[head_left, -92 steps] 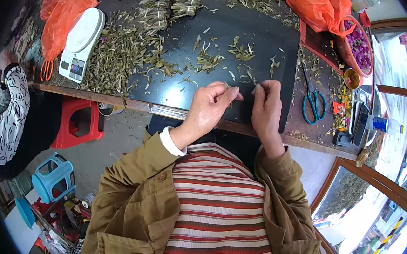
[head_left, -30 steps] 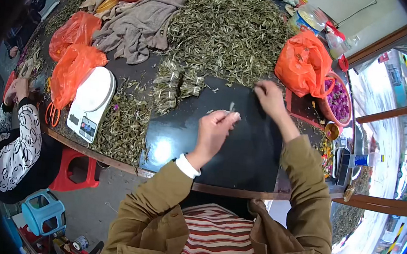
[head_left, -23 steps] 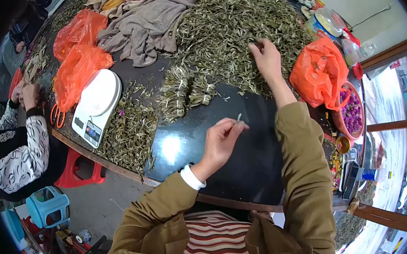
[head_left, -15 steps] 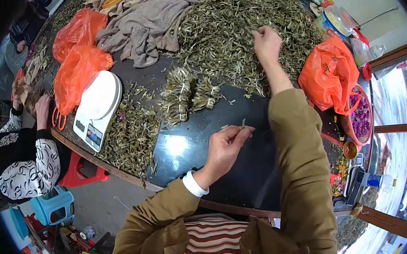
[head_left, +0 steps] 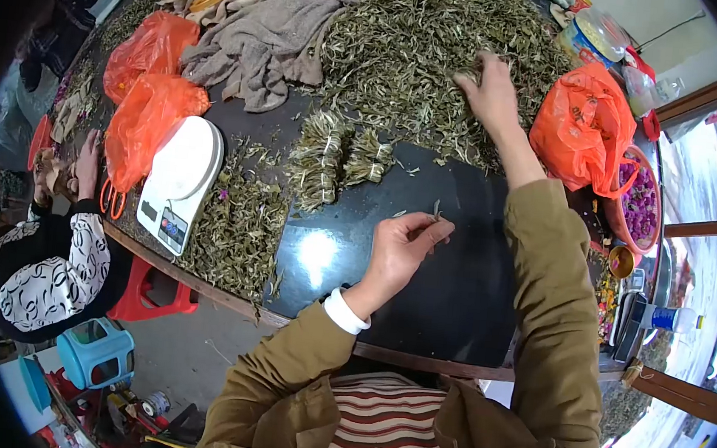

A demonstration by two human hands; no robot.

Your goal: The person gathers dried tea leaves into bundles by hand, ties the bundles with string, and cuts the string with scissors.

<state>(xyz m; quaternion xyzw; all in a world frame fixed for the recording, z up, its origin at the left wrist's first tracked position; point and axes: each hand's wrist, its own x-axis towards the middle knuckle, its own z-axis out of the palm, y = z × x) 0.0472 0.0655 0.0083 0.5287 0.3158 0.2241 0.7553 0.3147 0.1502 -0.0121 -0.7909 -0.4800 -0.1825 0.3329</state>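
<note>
My left hand is above the dark board, thumb and fingers pinched on a few dried leaves whose tips stick out. At the near side of the big heap of dried leaves, my right hand reaches in with thumb and fingers apart and nothing visible in it. Two tied bundles of dried leaves, a larger bundle and a smaller bundle, lie at the board's far left corner.
A white kitchen scale and orange plastic bags stand to the left, near loose leaves. On the right are an orange bag and a basket of purple flowers. Another person's hand works at far left.
My right hand has gone from a pinch to spread fingers and shifted slightly right over the heap. My left hand keeps its pinch. The other person's hand has moved up a little.
</note>
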